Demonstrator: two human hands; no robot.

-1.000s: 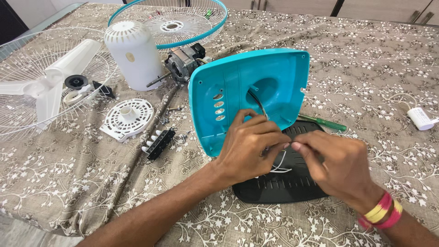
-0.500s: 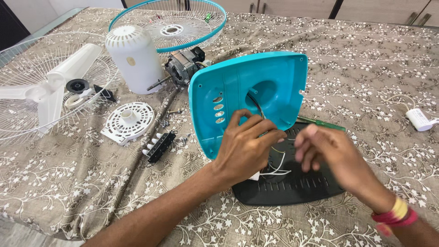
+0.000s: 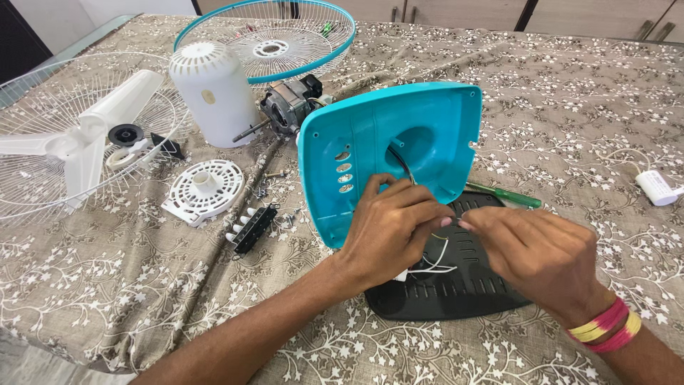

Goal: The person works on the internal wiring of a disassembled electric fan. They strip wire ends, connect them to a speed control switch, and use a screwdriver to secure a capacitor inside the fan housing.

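A turquoise fan base cover [image 3: 399, 146] stands tilted on edge over a black base plate [image 3: 456, 289] on the table. My left hand [image 3: 392, 228] rests against the cover's lower edge, its fingers pinched on thin wires [image 3: 434, 260] that run out of the cover's hole. My right hand [image 3: 531, 249] meets it fingertip to fingertip and pinches the same wires. A red and yellow thread band sits on my right wrist.
A green screwdriver [image 3: 502, 194] lies behind the cover. To the left are a fan motor [image 3: 288, 107], a white motor housing [image 3: 212, 93], a white round cap [image 3: 203, 189], a black switch block [image 3: 253, 228], white blades [image 3: 82, 135] on a grille, and a turquoise-rimmed grille [image 3: 274, 36]. A white capacitor [image 3: 655, 187] lies right.
My right hand pulled away a little to the right, then came back to meet my left hand at the wires. The cover and left hand stayed put.
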